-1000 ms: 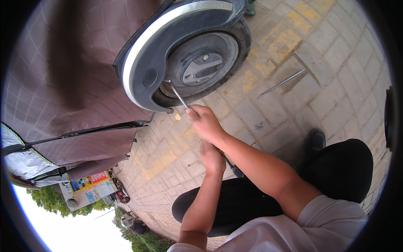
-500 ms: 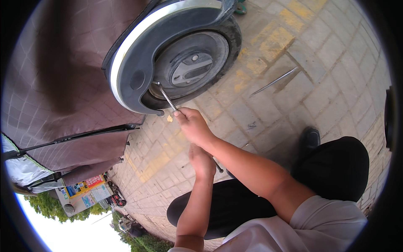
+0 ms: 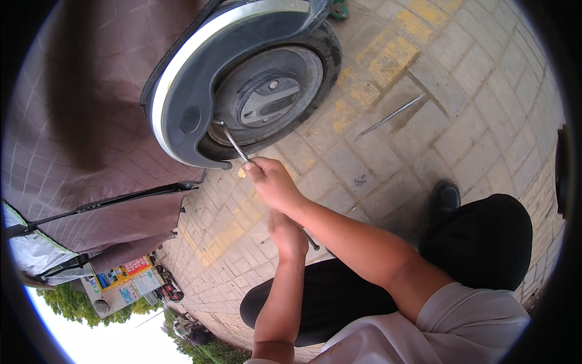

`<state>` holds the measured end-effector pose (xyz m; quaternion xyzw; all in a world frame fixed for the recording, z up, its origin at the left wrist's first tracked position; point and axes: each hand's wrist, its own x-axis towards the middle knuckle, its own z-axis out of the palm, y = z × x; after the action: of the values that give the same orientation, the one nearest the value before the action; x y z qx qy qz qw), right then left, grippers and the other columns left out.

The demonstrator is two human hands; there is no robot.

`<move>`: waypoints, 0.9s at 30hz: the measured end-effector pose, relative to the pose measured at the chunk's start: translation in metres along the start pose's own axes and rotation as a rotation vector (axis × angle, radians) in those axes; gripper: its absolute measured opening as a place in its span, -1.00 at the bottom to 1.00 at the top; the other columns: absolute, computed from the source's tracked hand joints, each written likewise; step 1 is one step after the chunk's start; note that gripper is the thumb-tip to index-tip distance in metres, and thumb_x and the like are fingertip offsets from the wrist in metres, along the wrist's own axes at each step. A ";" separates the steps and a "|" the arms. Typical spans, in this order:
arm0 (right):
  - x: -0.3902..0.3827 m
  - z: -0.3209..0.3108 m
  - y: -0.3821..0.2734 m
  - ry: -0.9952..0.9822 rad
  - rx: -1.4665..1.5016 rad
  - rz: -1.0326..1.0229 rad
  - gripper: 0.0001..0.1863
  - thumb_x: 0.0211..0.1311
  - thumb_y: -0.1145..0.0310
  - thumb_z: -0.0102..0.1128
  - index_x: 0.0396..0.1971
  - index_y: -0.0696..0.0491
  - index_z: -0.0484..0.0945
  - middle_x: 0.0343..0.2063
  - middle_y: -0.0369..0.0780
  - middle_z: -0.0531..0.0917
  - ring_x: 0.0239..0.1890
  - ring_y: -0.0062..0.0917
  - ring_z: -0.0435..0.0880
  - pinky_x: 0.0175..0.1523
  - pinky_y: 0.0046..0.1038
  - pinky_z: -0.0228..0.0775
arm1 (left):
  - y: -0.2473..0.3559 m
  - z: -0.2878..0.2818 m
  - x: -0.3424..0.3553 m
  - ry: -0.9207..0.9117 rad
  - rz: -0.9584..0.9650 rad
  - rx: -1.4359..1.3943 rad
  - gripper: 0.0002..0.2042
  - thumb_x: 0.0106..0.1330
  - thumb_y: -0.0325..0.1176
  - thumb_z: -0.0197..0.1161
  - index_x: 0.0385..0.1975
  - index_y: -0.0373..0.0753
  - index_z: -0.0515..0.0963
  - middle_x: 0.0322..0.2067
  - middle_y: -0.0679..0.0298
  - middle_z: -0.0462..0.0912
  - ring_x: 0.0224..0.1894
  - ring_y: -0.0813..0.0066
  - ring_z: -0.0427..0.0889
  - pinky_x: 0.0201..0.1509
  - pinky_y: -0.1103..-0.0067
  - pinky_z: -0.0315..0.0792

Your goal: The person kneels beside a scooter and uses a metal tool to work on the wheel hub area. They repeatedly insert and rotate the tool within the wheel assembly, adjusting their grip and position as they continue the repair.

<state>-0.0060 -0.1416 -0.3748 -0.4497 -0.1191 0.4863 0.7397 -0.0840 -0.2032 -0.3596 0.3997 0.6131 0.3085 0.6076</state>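
Note:
A metal tire lever (image 3: 235,144) runs from the wheel down through my hands. Its bent tip sits at the lower left edge of the wheel rim (image 3: 312,73), between the rim and the black tire (image 3: 332,51). My right hand (image 3: 273,182) is closed round the lever just below the bare upper shaft. Lower down, my left hand (image 3: 288,233) is closed on the same lever, its fingers partly hidden behind my right wrist. The lever's dark knobbed end sticks out past my left hand. A dark grey fender (image 3: 182,91) with a white band curves over the wheel.
A second metal rod (image 3: 391,115) lies on the brick paving to the right of the wheel. A brown quilted cover (image 3: 115,176) hangs at the left. My black shoe (image 3: 447,200) and bent knees are close by. A green object (image 3: 339,10) lies beyond the tire.
The wheel and paving sit slightly further left in the picture. Both hands keep their hold on the lever, and its tip stays at the rim.

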 end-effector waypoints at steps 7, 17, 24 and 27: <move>0.000 0.000 -0.003 0.008 0.008 -0.001 -0.73 0.32 0.34 0.01 -0.52 0.20 0.42 -0.71 -0.10 0.40 -0.63 -0.39 0.31 -0.42 -0.32 0.25 | -0.001 -0.002 0.000 -0.001 -0.016 0.043 -0.70 0.45 -0.33 -0.20 0.01 -0.35 0.36 -0.18 0.20 0.50 -0.17 0.41 0.52 -0.12 0.48 0.44; -0.001 -0.007 -0.005 -0.058 0.099 0.254 -0.71 0.40 0.27 -0.02 -0.49 0.11 0.46 -0.72 -0.42 0.30 -0.70 -0.75 0.22 -0.61 -0.59 0.09 | -0.017 0.000 0.007 0.038 -0.024 -0.055 -0.71 0.50 -0.16 -0.15 -0.40 -0.20 0.36 -0.63 0.43 0.34 -0.63 0.68 0.24 -0.58 0.65 0.14; 0.003 -0.007 -0.009 -0.083 0.138 0.310 -0.68 0.41 0.20 -0.01 -0.10 0.16 0.51 -0.65 -0.43 0.25 -0.73 -0.81 0.10 -0.68 -0.68 -0.05 | -0.031 0.004 0.020 0.048 0.199 0.112 -0.63 0.51 -0.07 -0.15 -0.48 -0.19 0.34 -0.66 0.51 0.24 -0.61 0.71 0.14 -0.56 0.64 0.10; 0.003 -0.005 -0.007 -0.085 0.166 0.296 -0.68 0.41 0.20 0.00 -0.09 0.15 0.51 -0.65 -0.43 0.25 -0.73 -0.81 0.09 -0.67 -0.68 -0.05 | -0.031 0.001 0.021 0.036 0.180 0.116 -0.61 0.51 -0.09 -0.15 -0.50 -0.21 0.35 -0.66 0.49 0.26 -0.59 0.70 0.16 -0.53 0.63 0.12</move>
<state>0.0026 -0.1430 -0.3732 -0.3787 -0.0420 0.6164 0.6891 -0.0854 -0.2001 -0.3965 0.4819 0.6024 0.3329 0.5423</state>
